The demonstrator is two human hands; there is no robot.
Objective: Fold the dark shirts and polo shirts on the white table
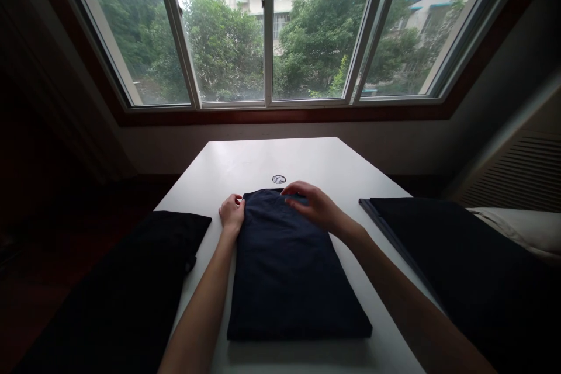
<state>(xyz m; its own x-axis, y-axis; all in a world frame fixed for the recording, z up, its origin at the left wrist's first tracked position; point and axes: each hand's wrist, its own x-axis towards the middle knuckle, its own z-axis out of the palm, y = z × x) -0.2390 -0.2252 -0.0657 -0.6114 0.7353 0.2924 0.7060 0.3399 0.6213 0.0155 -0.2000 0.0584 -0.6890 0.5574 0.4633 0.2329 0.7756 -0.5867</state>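
A folded navy garment (289,269) lies lengthwise on a white table (267,158), its far end under both hands. My left hand (232,214) grips the far left corner of the fold at the edge. My right hand (309,204) lies across the far end, its curved fingers resting on the cloth. The part of the garment beneath my right palm is hidden.
A small round dark-and-silver disc (278,179) sits on the table just beyond the garment. Black cushions (118,286) lie along the left side, and a large black flat item (447,263) lies at the right. A wide window stands behind the table.
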